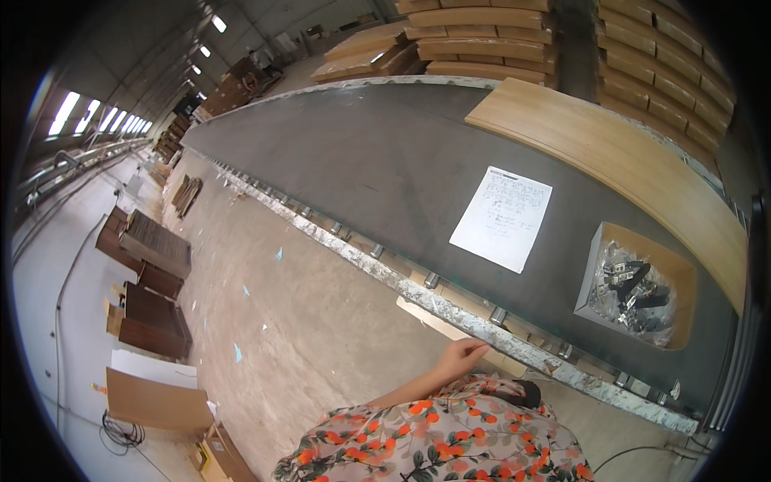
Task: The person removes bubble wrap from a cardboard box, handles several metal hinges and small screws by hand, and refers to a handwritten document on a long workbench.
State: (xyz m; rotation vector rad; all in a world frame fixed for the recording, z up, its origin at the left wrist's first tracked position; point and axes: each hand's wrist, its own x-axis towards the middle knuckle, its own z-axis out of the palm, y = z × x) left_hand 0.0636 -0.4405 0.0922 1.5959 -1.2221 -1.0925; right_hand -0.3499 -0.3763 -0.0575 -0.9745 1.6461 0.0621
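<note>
My left hand point(463, 358) is in front of my body, close to the chipped, white-painted edge rail point(450, 309) of a conveyor. Its fingers are curled together; whether anything lies between them is hidden. A dark item point(528, 394) lies against my floral clothing, too unclear to name. My right hand is out of sight. Beyond the rail, on the dark conveyor belt point(345, 153), lies a white sheet of paper point(502, 218) with handwriting. To its right an open cardboard box point(683, 301) holds metal hardware, clear plastic bags and black pieces.
A long wood-coloured panel point(594, 136) lies along the belt's far side. Stacked cartons point(482, 36) stand behind it, with more cartons point(666, 72) at the right. Along the left wall are dark brown panels point(152, 317) and a cardboard sheet point(157, 399). Blue scraps point(238, 352) litter the floor.
</note>
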